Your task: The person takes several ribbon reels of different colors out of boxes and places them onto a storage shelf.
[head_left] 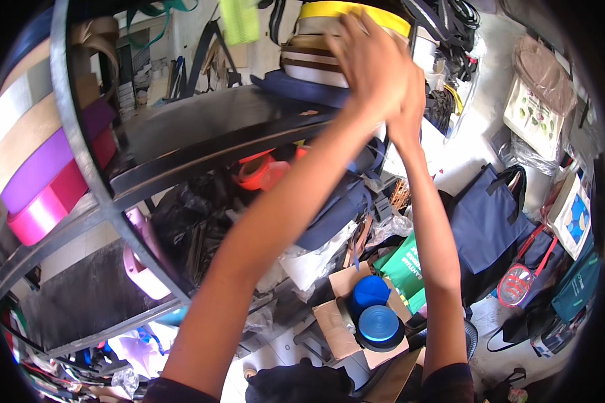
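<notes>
Both my arms reach up to a stack of webbing rolls on the upper shelf. My left hand (376,74), a little blurred, lies over the front right side of the stack with its fingers stretched out, up to the yellow roll (309,10) on top. Under the yellow one come a beige roll (309,25), brown and cream layers, a white roll (316,74) and a navy blue roll (282,87) at the bottom. My right hand (413,107) is at the right side of the stack, close against my left hand. Its fingers are mostly hidden behind the left hand.
A black metal shelf (202,121) carries the stack. More rolls, including a purple one (40,171) and a pink one (50,211), stand at the left. Below are a cardboard box (336,329) with blue rolls and a navy tote bag (487,221). Bags hang at the right.
</notes>
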Available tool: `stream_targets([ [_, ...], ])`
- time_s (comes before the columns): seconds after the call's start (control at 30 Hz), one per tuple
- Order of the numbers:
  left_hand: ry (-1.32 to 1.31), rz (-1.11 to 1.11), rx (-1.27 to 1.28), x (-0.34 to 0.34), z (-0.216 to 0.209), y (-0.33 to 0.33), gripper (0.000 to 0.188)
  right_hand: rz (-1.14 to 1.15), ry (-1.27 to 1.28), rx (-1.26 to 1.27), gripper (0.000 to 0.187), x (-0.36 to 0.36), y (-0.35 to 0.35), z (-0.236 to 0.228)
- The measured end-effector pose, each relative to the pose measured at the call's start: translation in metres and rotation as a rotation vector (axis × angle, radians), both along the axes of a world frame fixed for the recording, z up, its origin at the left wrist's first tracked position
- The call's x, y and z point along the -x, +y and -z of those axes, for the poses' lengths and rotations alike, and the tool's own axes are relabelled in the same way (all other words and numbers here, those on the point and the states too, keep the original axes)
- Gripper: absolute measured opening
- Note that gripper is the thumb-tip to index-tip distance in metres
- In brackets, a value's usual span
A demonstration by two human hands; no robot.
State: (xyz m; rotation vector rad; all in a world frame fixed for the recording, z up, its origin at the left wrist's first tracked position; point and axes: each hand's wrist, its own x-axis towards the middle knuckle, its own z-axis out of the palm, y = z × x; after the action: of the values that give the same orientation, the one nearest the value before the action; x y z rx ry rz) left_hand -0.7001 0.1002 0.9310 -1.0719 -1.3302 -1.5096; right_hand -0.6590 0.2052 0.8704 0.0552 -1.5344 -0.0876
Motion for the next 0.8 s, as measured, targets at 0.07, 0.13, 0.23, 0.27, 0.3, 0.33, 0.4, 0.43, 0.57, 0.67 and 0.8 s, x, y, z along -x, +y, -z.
stream_targets([
  [0.07, 0.117, 0.144, 0.042, -0.038, 0.048, -0.014, 0.052, -0.105, -0.047, 0.222, 0.046, -0.016, -0.019, 0.043],
  [0.13, 0.245, 0.303, 0.063, -0.07, 0.082, -0.028, 0.041, -0.119, -0.057, 0.349, 0.043, -0.04, -0.031, 0.079],
  [0.23, 0.271, 0.502, 0.274, -0.108, 0.116, -0.044, 0.024, -0.084, -0.065, 0.492, 0.038, -0.074, -0.06, 0.125],
  [0.27, 0.222, 0.54, 0.357, -0.106, 0.129, -0.046, 0.018, -0.085, -0.074, 0.562, 0.036, -0.072, -0.063, 0.151],
  [0.3, 0.176, 0.61, 0.428, -0.114, 0.14, -0.047, 0.014, -0.053, -0.081, 0.623, 0.035, -0.086, -0.066, 0.176],
  [0.33, 0.198, 0.66, 0.359, -0.118, 0.15, -0.051, 0.014, -0.026, -0.081, 0.674, 0.033, -0.1, -0.071, 0.196],
  [0.4, 0.157, 0.733, 0.372, -0.122, 0.179, -0.055, 0.013, 0.008, -0.083, 0.792, 0.03, -0.126, -0.087, 0.243],
  [0.43, 0.12, 0.811, 0.369, -0.13, 0.193, -0.057, 0.013, 0.046, -0.074, 0.835, 0.028, -0.146, -0.097, 0.258],
  [0.57, -0.18, 1.125, 0.596, -0.146, 0.281, -0.077, 0.015, 0.093, -0.039, 1.112, 0.016, -0.203, -0.157, 0.3],
  [0.67, -0.223, 1.172, 0.835, -0.163, 0.346, -0.085, 0.017, 0.092, -0.036, 1.392, 0.009, -0.258, -0.204, 0.346],
  [0.8, -0.232, 1.275, 1.03, -0.174, 0.369, -0.102, 0.02, 0.15, 0.063, 1.594, 0.009, -0.303, -0.26, 0.4],
])
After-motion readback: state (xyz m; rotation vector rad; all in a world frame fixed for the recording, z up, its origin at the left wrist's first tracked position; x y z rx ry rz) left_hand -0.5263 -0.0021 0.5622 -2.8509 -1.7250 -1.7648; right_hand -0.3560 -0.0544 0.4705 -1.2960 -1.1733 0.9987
